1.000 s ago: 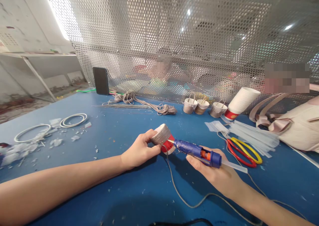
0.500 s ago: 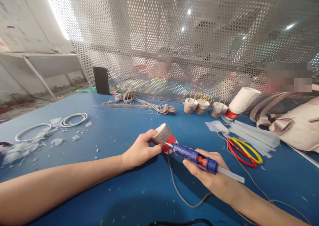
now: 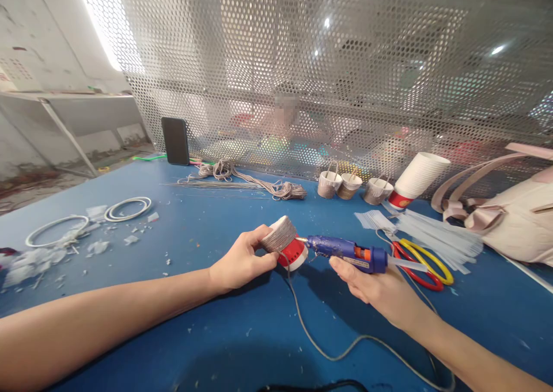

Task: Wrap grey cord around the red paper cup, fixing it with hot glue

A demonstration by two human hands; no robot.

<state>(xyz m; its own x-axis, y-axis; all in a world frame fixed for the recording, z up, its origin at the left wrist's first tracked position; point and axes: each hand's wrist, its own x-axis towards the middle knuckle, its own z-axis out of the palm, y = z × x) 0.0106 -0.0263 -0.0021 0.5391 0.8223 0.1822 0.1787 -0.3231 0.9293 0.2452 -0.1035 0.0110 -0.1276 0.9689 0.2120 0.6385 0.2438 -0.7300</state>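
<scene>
Indoors, blue tbl [image 3: 242,328] nr mesh panel [image 3: 276,64]

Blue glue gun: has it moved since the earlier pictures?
Yes. The blue glue gun, in the right hand, has shifted right and upward in view; its glue stick now crosses the scissors' handles.

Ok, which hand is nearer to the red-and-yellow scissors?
The right. The right hand, gripping the glue gun, is just to the left of the scissors. The left hand is farther left, holding the cord-wrapped cup.
</scene>
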